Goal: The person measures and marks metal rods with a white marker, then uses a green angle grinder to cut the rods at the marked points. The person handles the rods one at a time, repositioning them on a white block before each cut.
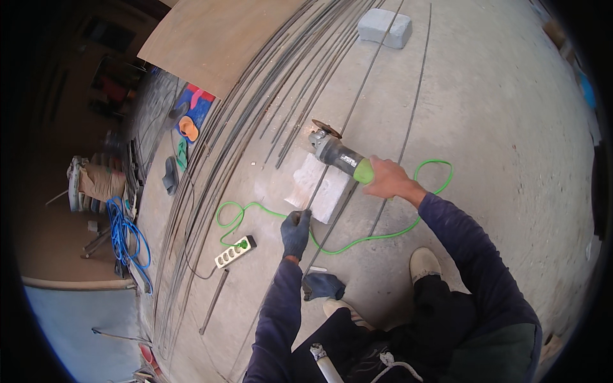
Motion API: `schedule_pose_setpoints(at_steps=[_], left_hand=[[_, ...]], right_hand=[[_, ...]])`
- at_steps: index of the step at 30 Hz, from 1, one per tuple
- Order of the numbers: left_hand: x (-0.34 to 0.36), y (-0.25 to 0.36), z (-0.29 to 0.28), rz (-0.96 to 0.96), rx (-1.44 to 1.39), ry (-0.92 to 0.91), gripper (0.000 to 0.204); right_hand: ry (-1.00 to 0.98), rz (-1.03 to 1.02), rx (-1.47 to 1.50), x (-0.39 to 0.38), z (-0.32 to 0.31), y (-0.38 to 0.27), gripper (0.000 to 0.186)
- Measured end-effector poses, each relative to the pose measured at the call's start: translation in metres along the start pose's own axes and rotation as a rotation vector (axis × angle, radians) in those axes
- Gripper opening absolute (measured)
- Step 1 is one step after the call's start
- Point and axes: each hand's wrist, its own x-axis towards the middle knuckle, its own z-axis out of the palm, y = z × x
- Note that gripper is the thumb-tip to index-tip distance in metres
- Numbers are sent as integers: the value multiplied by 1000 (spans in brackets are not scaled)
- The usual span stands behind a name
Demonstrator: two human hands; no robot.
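My right hand (388,179), bare, is wrapped round the green rear part of an angle grinder (342,157). The grinder's brown cutting disc (327,129) is at its far left end, close beside a long thin steel rod (361,89); whether they touch I cannot tell. In a dark grey glove, my left hand (295,233) grips that rod, fingers closed, just on the near side of a pale concrete block (317,187). The rod passes over this block and, farther off, over a second light grey block (385,27). A bright green cord (377,238) loops across the floor below the grinder.
Several long steel rods (246,89) lie bundled at left. A white power strip (234,253) holds a green plug. A loose dark glove (324,286) lies near my shoes (424,263). Beyond the rods are sandals (188,128), a brown board (198,38) and blue cable (124,236).
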Motion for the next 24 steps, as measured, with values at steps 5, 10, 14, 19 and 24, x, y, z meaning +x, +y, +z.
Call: schedule_pose_setpoints(at_steps=[5, 10, 14, 19, 24], left_hand=[[3, -6, 0, -8, 10, -11, 35], [1, -2, -1, 16, 19, -7, 35], [1, -3, 0, 38, 16, 13, 36], [1, -2, 0, 48, 30, 5, 36], [1, -2, -1, 42, 35, 11, 37]], right_hand=[[10, -10, -1, -1, -2, -1, 61], [-8, 0, 4, 0, -1, 2, 63], [0, -12, 0, 2, 1, 5, 64], [-20, -6, -18, 2, -1, 6, 65], [-27, -5, -20, 1, -5, 1, 64]])
